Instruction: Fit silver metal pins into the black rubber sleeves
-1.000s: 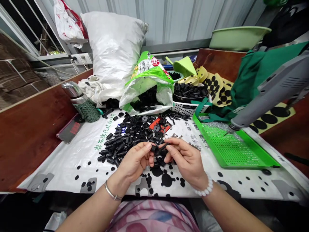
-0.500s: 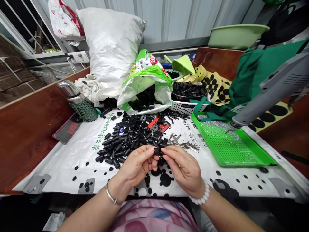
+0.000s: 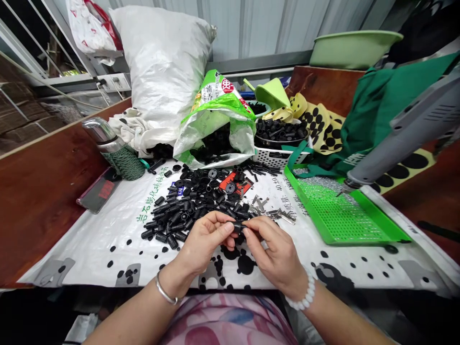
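Note:
Between my two hands is a short black plastic cylinder (image 3: 237, 227), held just above the near side of the parts pile. My left hand (image 3: 212, 237) pinches its left end between thumb and fingers. At its right end, the thumb and fingertips of my right hand (image 3: 271, 247) are closed on a small dark piece that meets the cylinder; its shape is mostly hidden. Behind my hands spreads a heap of black plastic tubes and caps (image 3: 190, 211). Thin metal strips (image 3: 276, 213) lie to the right of that heap.
A green tray (image 3: 345, 215) of small silvery pieces stands at right, under the tip of a grey electric screwdriver (image 3: 402, 127). An open plastic bag (image 3: 215, 115), a white basket (image 3: 278, 155) and a big white sack (image 3: 161, 62) line the back. At left are a flask (image 3: 115, 148) and a phone (image 3: 98, 191).
My right hand has shifted slightly right and down, and more of the black cylinder shows between my fingers. Both hands keep their pinch. The whole view has moved slightly.

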A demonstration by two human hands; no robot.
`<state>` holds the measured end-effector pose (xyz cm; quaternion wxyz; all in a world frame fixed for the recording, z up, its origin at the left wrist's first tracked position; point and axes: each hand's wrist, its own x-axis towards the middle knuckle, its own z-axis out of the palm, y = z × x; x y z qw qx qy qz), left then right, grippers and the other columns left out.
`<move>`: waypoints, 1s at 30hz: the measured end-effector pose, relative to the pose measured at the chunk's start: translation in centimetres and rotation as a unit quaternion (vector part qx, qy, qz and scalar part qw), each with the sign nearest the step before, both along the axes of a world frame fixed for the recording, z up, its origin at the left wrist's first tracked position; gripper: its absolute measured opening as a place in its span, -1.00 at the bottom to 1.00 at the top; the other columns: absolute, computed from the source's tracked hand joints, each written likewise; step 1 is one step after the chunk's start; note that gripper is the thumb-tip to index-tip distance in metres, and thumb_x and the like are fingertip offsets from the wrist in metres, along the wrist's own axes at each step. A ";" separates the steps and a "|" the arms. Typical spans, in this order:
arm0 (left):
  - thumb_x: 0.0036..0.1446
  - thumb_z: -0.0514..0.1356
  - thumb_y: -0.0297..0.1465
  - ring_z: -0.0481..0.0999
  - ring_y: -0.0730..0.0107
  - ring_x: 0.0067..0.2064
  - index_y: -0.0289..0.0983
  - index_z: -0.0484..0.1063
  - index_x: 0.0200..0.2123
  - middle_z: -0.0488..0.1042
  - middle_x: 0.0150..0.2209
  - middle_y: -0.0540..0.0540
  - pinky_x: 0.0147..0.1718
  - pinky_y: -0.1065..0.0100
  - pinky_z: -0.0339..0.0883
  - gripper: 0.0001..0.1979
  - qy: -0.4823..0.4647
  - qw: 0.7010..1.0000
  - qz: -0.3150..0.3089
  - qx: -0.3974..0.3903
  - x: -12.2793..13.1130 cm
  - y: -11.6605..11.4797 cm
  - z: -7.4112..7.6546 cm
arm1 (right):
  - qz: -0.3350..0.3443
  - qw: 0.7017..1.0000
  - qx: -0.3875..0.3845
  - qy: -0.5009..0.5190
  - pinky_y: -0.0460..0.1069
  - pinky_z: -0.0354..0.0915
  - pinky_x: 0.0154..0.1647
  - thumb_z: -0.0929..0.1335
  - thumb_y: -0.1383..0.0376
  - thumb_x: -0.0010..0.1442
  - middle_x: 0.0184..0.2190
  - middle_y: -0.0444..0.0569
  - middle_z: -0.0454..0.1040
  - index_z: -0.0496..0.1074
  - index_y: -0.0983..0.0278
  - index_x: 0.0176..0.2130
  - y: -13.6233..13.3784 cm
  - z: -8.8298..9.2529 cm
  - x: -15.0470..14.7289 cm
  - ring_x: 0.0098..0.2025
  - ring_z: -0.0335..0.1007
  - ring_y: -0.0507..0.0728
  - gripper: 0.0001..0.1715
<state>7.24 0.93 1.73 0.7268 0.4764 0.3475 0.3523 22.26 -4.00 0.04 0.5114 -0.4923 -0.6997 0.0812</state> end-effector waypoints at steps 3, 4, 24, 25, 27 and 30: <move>-0.05 0.27 -0.29 0.40 0.54 -0.55 -0.35 0.34 -0.32 0.42 -0.59 0.02 -0.50 0.48 0.29 -0.72 0.044 0.997 0.011 0.054 0.0 0.0 0.1 | 0.001 0.994 -0.090 0.054 -0.04 0.28 -0.39 0.24 0.38 0.18 -0.45 -0.06 0.38 0.37 0.28 -0.33 -0.1 -0.1 -0.1 -0.40 0.33 0.06 -0.88; -0.05 0.27 -0.28 0.40 0.54 -0.55 -0.35 0.34 -0.32 0.41 -0.60 0.02 -0.50 0.48 0.29 -0.71 0.051 0.997 0.012 0.063 0.0 0.0 0.0 | 0.003 0.992 -0.111 0.063 -0.05 0.27 -0.41 0.24 0.36 0.19 -0.47 -0.07 0.37 0.37 0.27 -0.35 -0.2 -0.1 0.0 -0.42 0.33 0.05 -0.88; -0.04 0.14 -0.01 -0.19 0.69 -0.75 -0.23 0.00 -0.66 -0.10 -0.78 0.22 -0.81 0.54 -0.28 -0.50 0.099 0.991 -0.050 -0.073 -0.8 0.4 -0.2 | 0.074 0.935 0.158 -0.310 0.01 0.35 -0.46 0.09 0.50 0.20 -0.50 0.12 0.47 0.39 0.42 -0.20 0.0 2.1 -0.1 -0.41 0.41 0.14 -0.65; -0.04 0.12 0.00 -0.21 0.69 -0.74 -0.22 -0.02 -0.67 -0.13 -0.78 0.22 -0.80 0.53 -0.30 -0.50 0.107 0.989 -0.060 -0.080 -0.8 0.3 -0.2 | 0.084 0.929 0.162 -0.322 0.01 0.34 -0.47 0.08 0.51 0.20 -0.52 0.12 0.46 0.40 0.44 -0.22 0.0 2.6 -0.1 -0.42 0.41 0.15 -0.63; -0.01 0.09 0.01 -0.23 0.68 -0.73 -0.22 -0.05 -0.67 -0.15 -0.78 0.22 -0.79 0.51 -0.32 -0.49 0.128 0.985 -0.076 -0.082 -0.9 0.3 -0.1 | 0.096 0.919 0.171 -0.341 0.01 0.33 -0.48 0.08 0.52 0.20 -0.53 0.13 0.46 0.40 0.44 -0.25 0.1 3.3 -0.2 -0.43 0.40 0.15 -0.63; 0.04 0.03 0.01 -0.19 0.65 -0.72 -0.22 -0.07 -0.70 -0.14 -0.78 0.18 -0.75 0.47 -0.29 -0.48 0.174 0.983 -0.057 -0.021 -1.1 0.4 -0.4 | 0.102 0.914 0.169 -0.353 0.01 0.32 -0.47 0.09 0.53 0.19 -0.53 0.09 0.45 0.41 0.40 -0.28 0.1 3.5 -0.5 -0.44 0.38 0.13 -0.64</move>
